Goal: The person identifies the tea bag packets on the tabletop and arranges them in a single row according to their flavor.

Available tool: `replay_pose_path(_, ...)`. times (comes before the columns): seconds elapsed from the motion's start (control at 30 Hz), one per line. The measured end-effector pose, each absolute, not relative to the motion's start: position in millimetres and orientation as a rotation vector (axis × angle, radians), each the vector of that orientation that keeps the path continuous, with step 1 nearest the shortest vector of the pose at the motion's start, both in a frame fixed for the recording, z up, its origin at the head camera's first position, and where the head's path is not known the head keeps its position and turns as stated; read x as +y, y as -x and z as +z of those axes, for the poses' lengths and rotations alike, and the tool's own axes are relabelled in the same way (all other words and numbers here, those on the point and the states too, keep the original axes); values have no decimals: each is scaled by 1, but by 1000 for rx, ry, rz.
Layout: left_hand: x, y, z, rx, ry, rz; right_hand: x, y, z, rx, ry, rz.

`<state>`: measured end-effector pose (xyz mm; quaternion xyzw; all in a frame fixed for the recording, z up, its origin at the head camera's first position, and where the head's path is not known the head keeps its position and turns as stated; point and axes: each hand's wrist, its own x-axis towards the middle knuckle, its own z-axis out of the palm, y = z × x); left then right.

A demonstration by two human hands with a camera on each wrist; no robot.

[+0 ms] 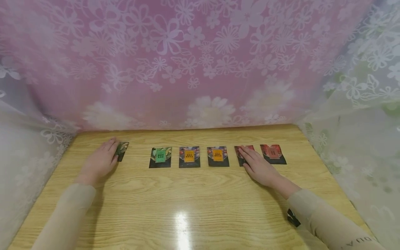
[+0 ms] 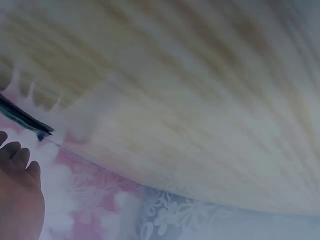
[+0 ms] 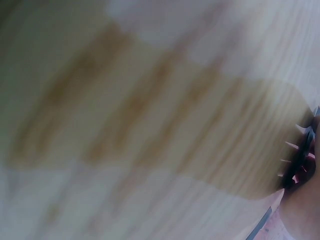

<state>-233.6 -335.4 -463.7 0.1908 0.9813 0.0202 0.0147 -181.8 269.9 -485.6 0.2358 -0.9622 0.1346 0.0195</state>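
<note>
A row of small printed sachets lies across the tabletop in the head view. At the left end, my left hand (image 1: 98, 160) covers part of a dark sachet (image 1: 123, 150), its fingers stretched over it. The left wrist view catches that sachet's dark edge (image 2: 25, 119) beside the fingers. My right hand (image 1: 260, 168) rests with extended fingers on a red-and-black sachet (image 1: 239, 159), hiding much of its front. Just right of it lies another red-and-black sachet (image 1: 273, 155). Between the hands are a green-labelled sachet (image 1: 160, 158) and two orange-labelled ones (image 1: 189, 157), (image 1: 218, 156).
The wood-grain table (image 1: 175, 194) ends at a pink floral curtain (image 1: 187, 86) behind, with whitish floral sheets on both sides. A small black piece (image 1: 293, 218) pokes out from beneath the right sleeve (image 1: 322, 215).
</note>
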Motion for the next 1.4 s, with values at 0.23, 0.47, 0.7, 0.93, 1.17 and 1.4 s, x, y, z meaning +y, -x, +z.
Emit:
replay_pose_path(0.23,-341,234,-465,3003,-591,42,269,182,-485,-3011,-720,399)
replay_pose_path(0.47,-335,233,-468,2965,-614,27,269,182,-484,-3014,-722,398)
replay_pose_path(0.7,-331,230,-469,2953,-627,60,270,184,-486,-3012,-722,406)
replay_pose_path(0.93,-326,225,-469,2944,-649,66,270,184,-486,-3010,-724,415)
replay_pose_path(1.17,-321,219,-471,2953,-686,40,270,185,-487,-3051,-704,410)
replay_pose_path(1.4,-314,214,-469,2967,-702,23,270,184,-485,-3051,-698,425)
